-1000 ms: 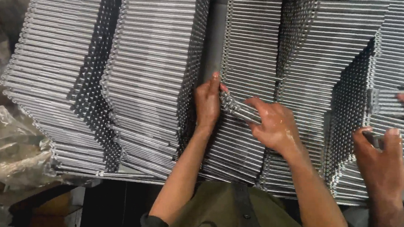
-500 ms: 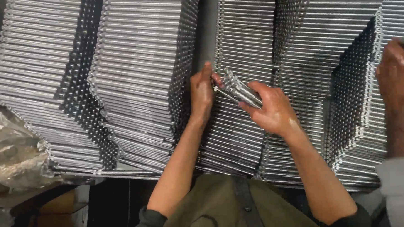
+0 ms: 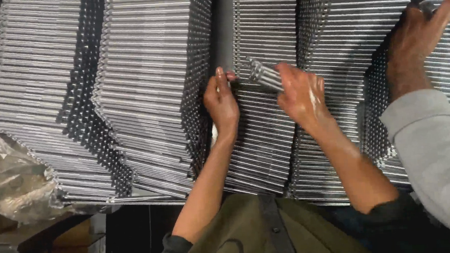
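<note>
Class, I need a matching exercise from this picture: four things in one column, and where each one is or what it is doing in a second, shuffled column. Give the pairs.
Things
1. left hand
2. right hand
3. co-worker's hand
4. plastic sheet

Places or states
A. crumpled, at the lower left
B. grips a small bundle of rods
C. at the upper right, above a grey sleeve
D. fingertips on the edge of the middle rod stack

Pairs: 1-D, 2-B, 3-C, 4-A

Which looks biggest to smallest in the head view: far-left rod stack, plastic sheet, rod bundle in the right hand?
1. Far-left rod stack
2. Plastic sheet, partly cut off by the frame
3. Rod bundle in the right hand, part hidden by it
</note>
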